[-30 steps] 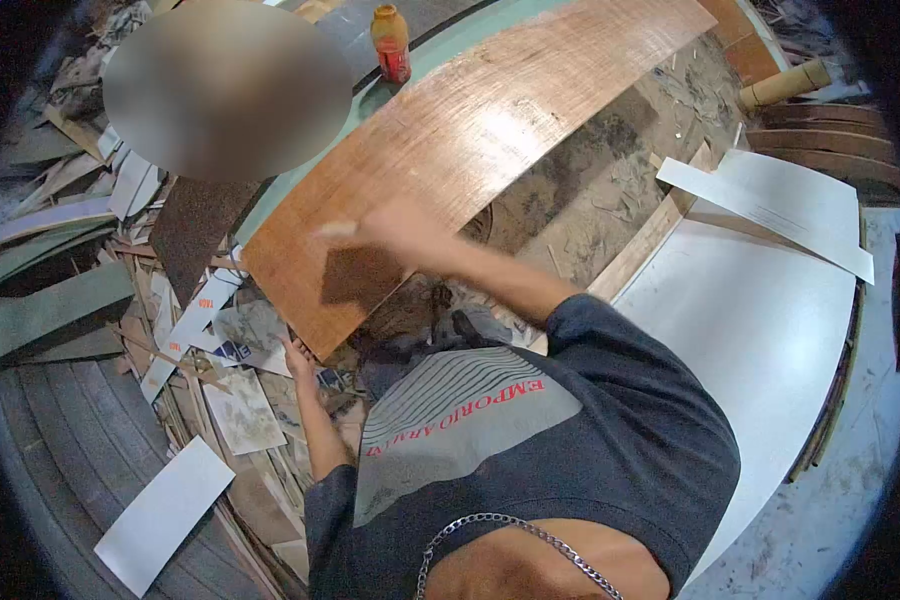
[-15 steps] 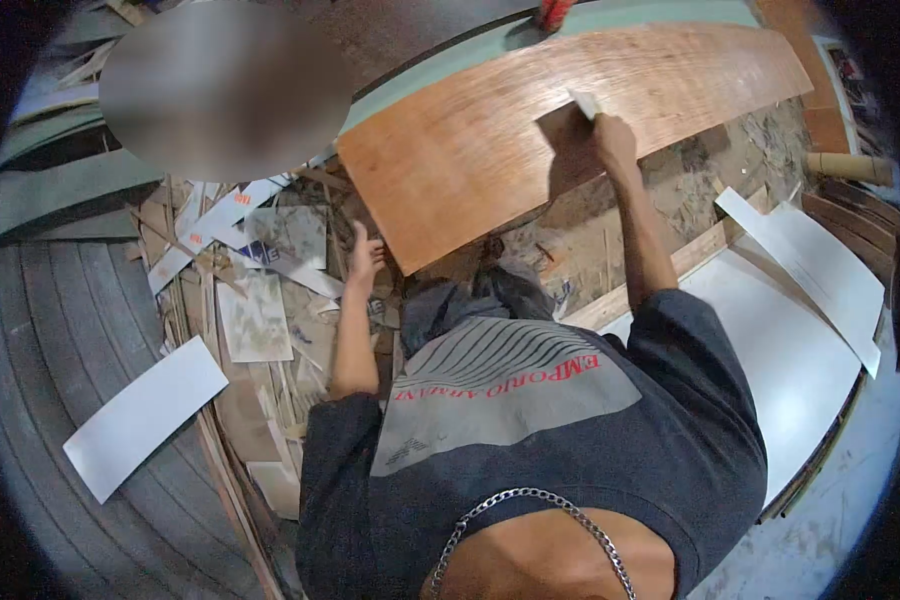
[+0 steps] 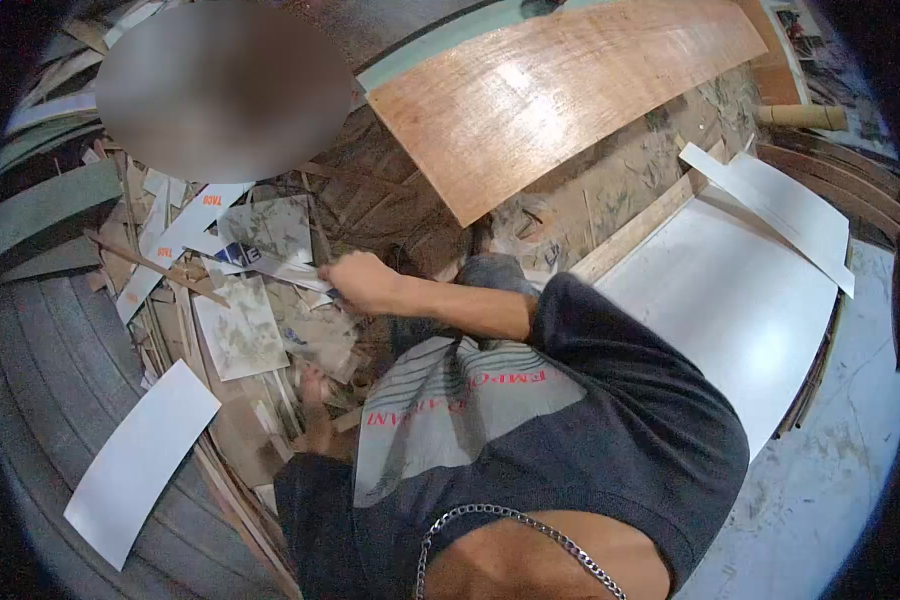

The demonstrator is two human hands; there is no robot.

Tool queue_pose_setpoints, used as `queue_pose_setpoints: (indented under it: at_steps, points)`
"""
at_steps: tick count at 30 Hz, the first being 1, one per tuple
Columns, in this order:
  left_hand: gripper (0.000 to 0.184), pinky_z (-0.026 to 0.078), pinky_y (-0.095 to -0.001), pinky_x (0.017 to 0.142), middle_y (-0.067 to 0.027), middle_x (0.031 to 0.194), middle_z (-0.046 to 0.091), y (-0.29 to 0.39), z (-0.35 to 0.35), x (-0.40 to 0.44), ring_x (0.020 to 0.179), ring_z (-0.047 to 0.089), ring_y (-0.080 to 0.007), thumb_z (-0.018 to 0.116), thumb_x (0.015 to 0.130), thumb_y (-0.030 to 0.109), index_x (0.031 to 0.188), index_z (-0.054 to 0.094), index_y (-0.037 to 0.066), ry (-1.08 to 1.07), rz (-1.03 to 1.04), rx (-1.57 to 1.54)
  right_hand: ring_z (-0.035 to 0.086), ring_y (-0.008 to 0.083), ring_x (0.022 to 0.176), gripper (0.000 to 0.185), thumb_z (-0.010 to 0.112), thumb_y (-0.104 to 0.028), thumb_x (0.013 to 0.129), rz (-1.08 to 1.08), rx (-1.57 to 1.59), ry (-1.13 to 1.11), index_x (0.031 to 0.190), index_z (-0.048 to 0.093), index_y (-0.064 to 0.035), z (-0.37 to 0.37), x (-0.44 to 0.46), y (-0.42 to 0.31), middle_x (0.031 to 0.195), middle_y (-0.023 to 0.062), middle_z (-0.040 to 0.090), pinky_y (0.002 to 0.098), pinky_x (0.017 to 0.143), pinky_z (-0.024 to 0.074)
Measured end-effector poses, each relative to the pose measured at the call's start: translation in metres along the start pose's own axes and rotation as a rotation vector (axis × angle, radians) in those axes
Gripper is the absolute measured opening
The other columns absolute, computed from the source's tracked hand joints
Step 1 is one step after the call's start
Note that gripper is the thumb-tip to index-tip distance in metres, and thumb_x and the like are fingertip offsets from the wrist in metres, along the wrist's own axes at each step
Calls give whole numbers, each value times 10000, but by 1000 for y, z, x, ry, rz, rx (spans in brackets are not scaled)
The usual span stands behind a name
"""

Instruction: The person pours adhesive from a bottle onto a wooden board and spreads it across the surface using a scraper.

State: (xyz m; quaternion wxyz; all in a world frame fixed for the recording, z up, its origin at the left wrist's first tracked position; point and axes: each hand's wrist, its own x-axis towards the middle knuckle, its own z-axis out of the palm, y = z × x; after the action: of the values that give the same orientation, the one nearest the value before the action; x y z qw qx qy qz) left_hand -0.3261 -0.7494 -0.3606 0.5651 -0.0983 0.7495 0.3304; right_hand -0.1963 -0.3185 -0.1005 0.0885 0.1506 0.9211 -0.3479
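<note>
My right hand point(image 3: 362, 282) is closed, its forearm reaching left across my body, over the scraps beside a pale strip point(image 3: 295, 272). What its fingers hold is too small to make out. Lower down, my left hand point(image 3: 315, 395) is smeared by motion, low over the debris near a stained pale sheet point(image 3: 238, 325). A long curved brown wood panel point(image 3: 560, 95) with a glossy surface lies ahead, touched by neither hand.
A large white panel point(image 3: 735, 300) lies at the right, with narrower white pieces point(image 3: 785, 205) on its far end. At the lower left a white sheet point(image 3: 145, 465) rests on grey ribbed boards point(image 3: 55, 400). A cardboard tube point(image 3: 802, 117) is at the far right.
My right hand has left the brown panel and come back left to the scraps. My left hand has moved down, away from the panel's near corner. The view has shifted.
</note>
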Motion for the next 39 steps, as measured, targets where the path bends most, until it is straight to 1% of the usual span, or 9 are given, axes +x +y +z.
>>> queue_pose_setpoints:
  at_steps: [8,13,15,17,18,26,32,36,39]
  points:
    - [665,525,-369,634,-91,912,679,-15,-15,-22,790,651,-211,442,970,631,1246,602,47,110,349,762,670,403,905,494,637,10,756,289,-60,778,1245,631,-56,-167,-88,175,986,232,693,467,810,530]
    - [610,530,-375,687,-117,966,694,20,35,65,889,670,-200,493,982,566,1150,651,1,-43,310,-169,692,341,814,208,595,-93,837,977,-497,574,1019,678,-38,-191,-79,293,854,188,699,436,672,530]
    - [484,534,-366,708,-121,997,698,83,61,61,852,677,-220,538,991,464,1143,667,24,25,273,-160,609,296,622,200,596,-212,871,1162,-818,1358,727,648,-83,-64,39,250,671,101,614,425,581,484]
    - [475,534,-368,696,-121,988,697,93,85,76,836,674,-221,540,989,457,1143,666,26,-1,289,-126,690,366,767,148,589,-96,830,338,-539,206,837,708,-9,-19,55,142,818,156,703,446,658,556]
    - [465,533,-369,683,-120,980,696,100,96,67,820,671,-221,543,988,450,1143,664,29,-25,311,-58,697,404,788,126,630,-88,787,167,-137,57,836,706,0,-56,45,56,834,200,702,474,633,567]
    - [394,526,-380,585,-112,912,688,90,106,29,693,649,-225,562,976,394,1144,654,50,-147,416,749,679,408,881,405,719,-155,772,-335,250,534,1128,656,29,-140,31,45,992,261,688,445,815,555]
    - [344,521,-389,511,-106,862,682,146,125,26,597,631,-228,576,967,352,1145,646,66,-29,465,889,677,186,947,361,744,-164,860,80,1278,959,1157,638,13,-249,-105,201,1057,95,703,341,879,535]
    - [326,503,-394,435,-100,809,672,187,180,31,511,607,-224,596,955,328,1141,641,65,150,301,103,653,173,931,334,702,-150,891,32,1058,1240,1166,632,26,-328,-151,296,1038,77,696,321,855,508]
    - [345,464,-378,392,-97,794,656,202,234,44,485,589,-206,619,947,337,1127,635,43,278,448,154,657,174,909,384,634,-22,807,-3,293,1285,1191,642,-11,-409,-161,379,973,104,695,296,819,501]
